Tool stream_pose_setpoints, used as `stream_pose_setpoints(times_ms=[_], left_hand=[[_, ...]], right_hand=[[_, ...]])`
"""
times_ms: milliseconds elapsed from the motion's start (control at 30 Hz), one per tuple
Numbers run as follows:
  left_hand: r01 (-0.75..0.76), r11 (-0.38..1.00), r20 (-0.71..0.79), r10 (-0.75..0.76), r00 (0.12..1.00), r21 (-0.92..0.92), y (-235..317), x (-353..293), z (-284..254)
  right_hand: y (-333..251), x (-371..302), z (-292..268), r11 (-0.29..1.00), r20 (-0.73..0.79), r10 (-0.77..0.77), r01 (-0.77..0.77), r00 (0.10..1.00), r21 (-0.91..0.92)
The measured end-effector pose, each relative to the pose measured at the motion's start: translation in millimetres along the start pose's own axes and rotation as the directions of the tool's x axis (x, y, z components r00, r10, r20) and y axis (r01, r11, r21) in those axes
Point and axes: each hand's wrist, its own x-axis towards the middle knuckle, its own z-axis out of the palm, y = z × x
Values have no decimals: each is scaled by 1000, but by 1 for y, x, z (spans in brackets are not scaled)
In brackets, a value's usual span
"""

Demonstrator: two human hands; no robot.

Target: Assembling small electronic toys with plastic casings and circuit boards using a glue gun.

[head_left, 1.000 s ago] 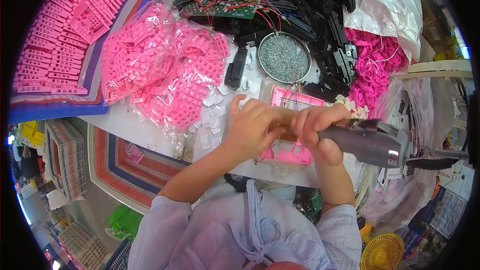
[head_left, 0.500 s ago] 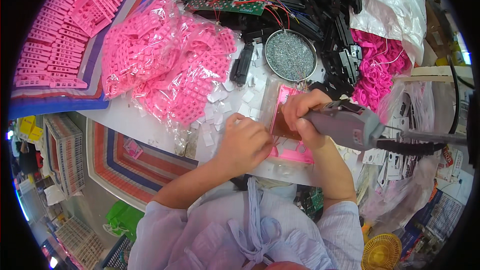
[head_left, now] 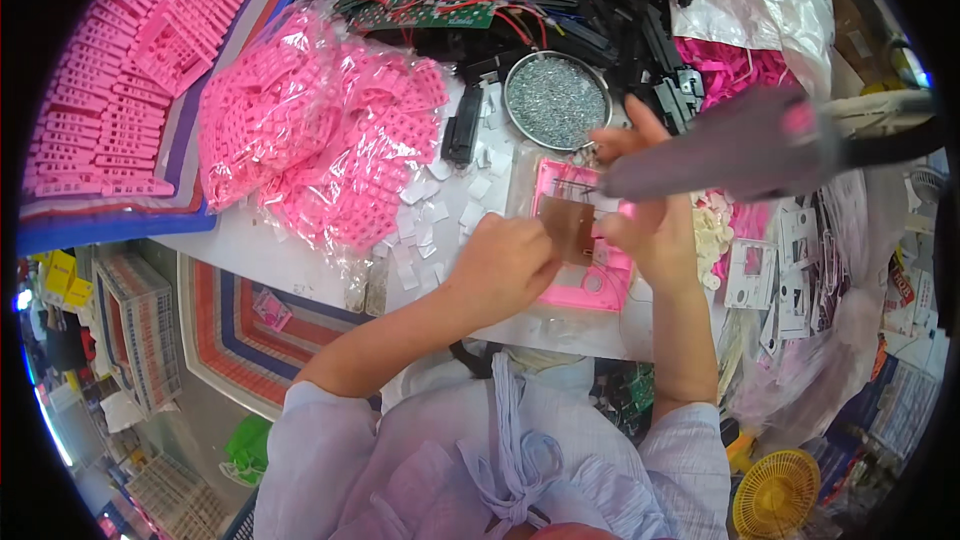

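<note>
A pink plastic casing (head_left: pixel 606 287) lies near the table's front edge, with a brown circuit board (head_left: pixel 566 225) inside it. My left hand (head_left: pixel 503 262) is curled at the casing's left side, its fingertips against the edge; they are partly hidden. Over the right side is my right hand (head_left: pixel 655 225), thumb and fingers spread apart. A grey power screwdriver (head_left: pixel 725 148), smeared by motion, hangs on its cord in front of that hand and hides part of it. Just beyond the casing stands a round metal dish of small screws (head_left: pixel 557 100).
Bagged pink parts (head_left: pixel 375 155) lie left of several white pads (head_left: pixel 425 225). Wired green circuit boards (head_left: pixel 430 10) and black plastic parts (head_left: pixel 640 20) are piled at the back. Pink parts fill a striped-lined tray (head_left: pixel 200 175) at far left. White plates (head_left: pixel 752 270) stand at right.
The screwdriver has risen off the casing toward the right, and my right hand has loosened from its grip with fingers spreading. My left hand stays at the casing. The view has shifted slightly.
</note>
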Motion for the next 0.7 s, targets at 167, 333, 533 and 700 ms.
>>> stream_pose_setpoints(times_ms=[167, 333, 533, 700], left_hand=[[234, 920, 39, -234, 971, -314, 3, 0, 1], [239, 851, 133, -200, 971, -467, 4, 2, -12], [190, 906, 55, -183, 982, -378, 6, 1, -2], [133, 958, -27, -145, 989, -253, 12, -1, 2]], right_hand=[[14, -55, -19, 850, 199, 246, -112, 949, -514], [18, -60, -22, 857, 197, 388, -274, 900, -437], [22, -59, -25, 883, 226, 376, -273, 899, -381], [19, -56, -28, 883, 291, 357, -219, 888, -416]])
